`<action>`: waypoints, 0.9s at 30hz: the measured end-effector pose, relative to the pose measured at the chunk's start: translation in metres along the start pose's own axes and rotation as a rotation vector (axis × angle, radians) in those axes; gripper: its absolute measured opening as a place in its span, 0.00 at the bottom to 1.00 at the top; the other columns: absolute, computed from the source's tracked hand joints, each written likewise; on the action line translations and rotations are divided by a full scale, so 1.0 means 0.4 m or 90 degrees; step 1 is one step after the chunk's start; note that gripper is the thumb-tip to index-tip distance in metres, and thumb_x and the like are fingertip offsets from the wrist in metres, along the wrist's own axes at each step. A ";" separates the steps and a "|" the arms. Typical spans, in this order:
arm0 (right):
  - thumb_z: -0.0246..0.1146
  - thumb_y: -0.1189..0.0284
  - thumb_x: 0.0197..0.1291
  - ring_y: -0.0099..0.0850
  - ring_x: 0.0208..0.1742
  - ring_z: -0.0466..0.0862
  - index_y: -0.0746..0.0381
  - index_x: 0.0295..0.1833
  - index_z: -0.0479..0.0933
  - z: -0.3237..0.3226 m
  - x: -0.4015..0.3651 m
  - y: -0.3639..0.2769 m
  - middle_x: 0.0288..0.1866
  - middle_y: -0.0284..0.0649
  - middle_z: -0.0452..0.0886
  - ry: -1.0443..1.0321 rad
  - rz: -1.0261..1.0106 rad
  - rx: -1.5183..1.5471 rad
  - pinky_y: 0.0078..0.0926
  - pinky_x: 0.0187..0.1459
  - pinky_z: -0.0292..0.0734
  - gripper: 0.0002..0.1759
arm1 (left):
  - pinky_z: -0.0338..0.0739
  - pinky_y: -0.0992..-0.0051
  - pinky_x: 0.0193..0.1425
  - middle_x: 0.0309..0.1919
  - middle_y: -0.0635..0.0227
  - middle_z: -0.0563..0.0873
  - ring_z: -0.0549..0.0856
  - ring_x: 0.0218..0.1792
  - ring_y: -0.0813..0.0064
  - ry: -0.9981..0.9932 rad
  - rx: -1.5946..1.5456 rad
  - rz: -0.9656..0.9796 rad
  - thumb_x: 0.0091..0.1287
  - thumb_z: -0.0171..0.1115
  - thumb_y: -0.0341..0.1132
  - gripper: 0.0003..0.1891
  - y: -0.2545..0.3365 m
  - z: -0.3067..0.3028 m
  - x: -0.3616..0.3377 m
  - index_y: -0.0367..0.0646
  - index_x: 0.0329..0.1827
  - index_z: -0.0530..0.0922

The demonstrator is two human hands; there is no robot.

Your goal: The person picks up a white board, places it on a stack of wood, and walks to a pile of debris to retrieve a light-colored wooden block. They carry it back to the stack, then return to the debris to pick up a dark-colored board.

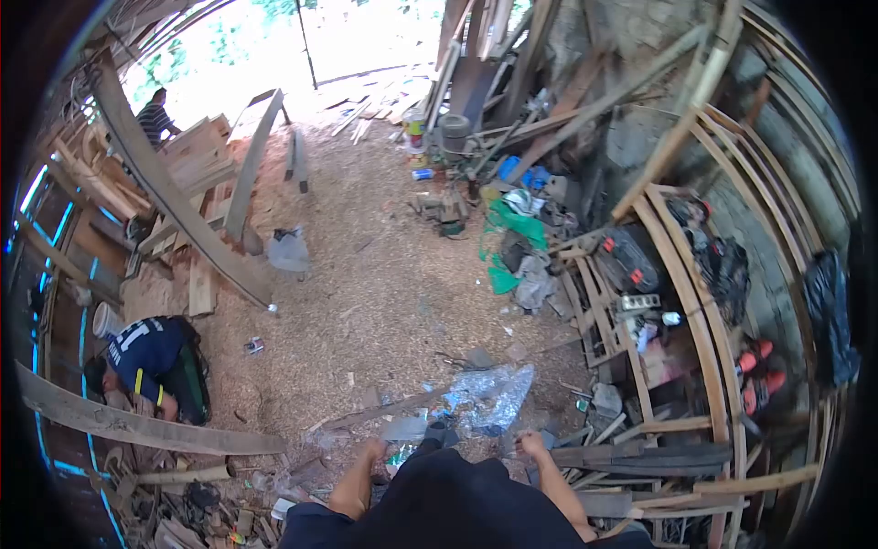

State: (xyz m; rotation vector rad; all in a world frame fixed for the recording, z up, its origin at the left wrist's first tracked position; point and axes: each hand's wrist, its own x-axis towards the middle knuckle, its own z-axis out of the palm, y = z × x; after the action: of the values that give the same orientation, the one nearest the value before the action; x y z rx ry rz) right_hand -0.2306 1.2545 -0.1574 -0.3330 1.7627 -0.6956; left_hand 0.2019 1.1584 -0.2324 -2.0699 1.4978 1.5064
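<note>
My left hand hangs low beside my dark shirt, its fingers curled in, with nothing visible in it. On the other side of my body, my right hand is closed, also with no object showing. Between and just beyond the hands, a clear crumpled plastic sheet lies on the chip-covered floor. A dark shoe shows below my shirt.
A person in a blue shirt crouches at the left behind a curved beam. Another person in a striped shirt is at the far left. Wooden racks, a green bag and scrap line the right side.
</note>
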 end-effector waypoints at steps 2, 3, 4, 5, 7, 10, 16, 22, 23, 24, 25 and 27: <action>0.48 0.76 0.52 0.32 0.27 0.78 0.64 0.35 0.73 0.030 0.087 -0.045 0.28 0.42 0.77 -0.012 -0.017 -0.067 0.29 0.24 0.75 0.09 | 0.74 0.65 0.43 0.37 0.46 0.79 0.80 0.40 0.58 0.076 -0.170 0.004 0.51 0.51 0.42 0.20 0.015 -0.006 0.065 0.33 0.37 0.77; 0.48 0.77 0.52 0.32 0.27 0.78 0.64 0.36 0.72 0.048 0.139 -0.076 0.28 0.42 0.77 -0.012 -0.040 -0.120 0.30 0.24 0.75 0.09 | 0.75 0.67 0.38 0.34 0.48 0.80 0.81 0.35 0.61 0.046 -0.146 0.021 0.51 0.51 0.41 0.19 0.040 -0.038 0.076 0.33 0.37 0.76; 0.48 0.77 0.52 0.33 0.26 0.79 0.64 0.36 0.72 0.065 0.166 -0.107 0.28 0.41 0.77 0.006 -0.024 -0.122 0.31 0.23 0.76 0.08 | 0.76 0.69 0.33 0.31 0.51 0.81 0.82 0.30 0.64 0.013 -0.121 0.037 0.52 0.52 0.39 0.17 0.124 -0.099 0.021 0.33 0.38 0.75; 0.48 0.77 0.52 0.33 0.26 0.79 0.64 0.36 0.72 0.070 0.199 -0.128 0.28 0.41 0.77 -0.003 -0.020 -0.129 0.31 0.23 0.76 0.08 | 0.76 0.69 0.33 0.31 0.51 0.81 0.82 0.30 0.64 0.015 -0.127 0.027 0.52 0.52 0.39 0.17 0.135 -0.112 0.042 0.33 0.38 0.75; 0.48 0.76 0.52 0.33 0.26 0.79 0.64 0.34 0.73 0.083 0.258 -0.155 0.27 0.41 0.77 0.049 -0.021 -0.147 0.32 0.23 0.77 0.08 | 0.76 0.73 0.27 0.27 0.57 0.81 0.82 0.24 0.69 0.001 -0.278 0.071 0.52 0.52 0.35 0.15 0.146 -0.135 0.084 0.33 0.39 0.73; 0.50 0.74 0.51 0.34 0.24 0.79 0.66 0.33 0.74 0.101 0.311 -0.210 0.27 0.42 0.77 0.067 -0.005 -0.147 0.31 0.21 0.75 0.09 | 0.76 0.74 0.27 0.27 0.57 0.82 0.82 0.25 0.69 0.049 -0.295 0.063 0.51 0.52 0.33 0.16 0.169 -0.174 0.141 0.34 0.42 0.72; 0.49 0.71 0.53 0.39 0.28 0.80 0.67 0.43 0.71 0.096 0.479 -0.309 0.36 0.48 0.77 -0.085 0.148 -0.215 0.32 0.23 0.74 0.13 | 0.75 0.69 0.35 0.31 0.52 0.81 0.82 0.28 0.64 0.052 -0.228 -0.019 0.48 0.54 0.39 0.20 0.171 -0.266 0.257 0.34 0.41 0.73; 0.45 0.72 0.56 0.44 0.36 0.79 0.65 0.51 0.64 0.178 0.724 -0.591 0.42 0.48 0.76 -0.153 0.210 -0.229 0.41 0.32 0.76 0.17 | 0.74 0.68 0.31 0.29 0.55 0.81 0.81 0.26 0.66 0.097 -0.343 -0.103 0.48 0.53 0.38 0.19 0.159 -0.339 0.469 0.34 0.39 0.75; 0.45 0.71 0.57 0.44 0.35 0.79 0.65 0.52 0.63 0.208 0.758 -0.653 0.42 0.48 0.76 -0.150 0.203 -0.204 0.40 0.31 0.76 0.17 | 0.74 0.68 0.28 0.27 0.58 0.81 0.81 0.25 0.67 0.078 -0.453 -0.154 0.49 0.53 0.37 0.17 0.223 -0.382 0.432 0.34 0.38 0.75; 0.47 0.71 0.57 0.43 0.33 0.79 0.66 0.52 0.64 0.239 0.799 -0.729 0.41 0.49 0.75 -0.152 0.168 -0.195 0.37 0.28 0.76 0.17 | 0.74 0.68 0.28 0.27 0.58 0.81 0.81 0.25 0.67 0.077 -0.447 -0.153 0.49 0.53 0.37 0.17 0.270 -0.434 0.441 0.34 0.38 0.75; 0.48 0.71 0.57 0.42 0.32 0.79 0.66 0.52 0.64 0.270 0.833 -0.792 0.40 0.49 0.76 -0.170 0.128 -0.140 0.35 0.26 0.75 0.17 | 0.73 0.70 0.25 0.25 0.60 0.80 0.80 0.23 0.69 -0.015 -0.393 -0.186 0.50 0.52 0.35 0.15 0.328 -0.491 0.457 0.34 0.38 0.75; 0.48 0.72 0.56 0.39 0.30 0.79 0.66 0.51 0.65 0.339 0.895 -0.960 0.39 0.48 0.76 -0.176 0.063 -0.100 0.30 0.24 0.75 0.17 | 0.71 0.74 0.21 0.24 0.63 0.78 0.79 0.22 0.71 -0.070 -0.347 -0.158 0.52 0.52 0.34 0.13 0.454 -0.597 0.551 0.34 0.37 0.75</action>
State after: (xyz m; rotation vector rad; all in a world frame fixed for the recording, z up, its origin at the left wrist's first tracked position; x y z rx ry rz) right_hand -0.2602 0.7175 -0.2245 -0.4242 1.5612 -0.4185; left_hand 0.2016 0.7865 -0.2236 -2.2852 0.8062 2.0422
